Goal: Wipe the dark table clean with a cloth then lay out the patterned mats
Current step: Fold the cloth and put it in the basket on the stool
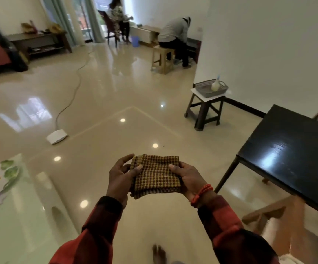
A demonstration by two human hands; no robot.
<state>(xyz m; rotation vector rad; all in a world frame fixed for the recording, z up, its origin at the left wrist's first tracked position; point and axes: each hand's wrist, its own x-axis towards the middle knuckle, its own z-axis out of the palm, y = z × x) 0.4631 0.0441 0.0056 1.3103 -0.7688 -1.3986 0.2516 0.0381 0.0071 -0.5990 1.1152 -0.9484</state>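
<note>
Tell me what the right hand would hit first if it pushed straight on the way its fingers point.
The right hand points left across the body, so it would press further into the folded checked cloth it already grips, then meet the left hand holding the other edge.

A glossy dark table stands on the shiny tiled floor, its top bare

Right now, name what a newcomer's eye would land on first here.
First, the folded checked cloth at centre, held over the glossy floor by the left hand and right hand. Next, the dark table at right, its top bare, with a basket on a stool beyond.
</note>
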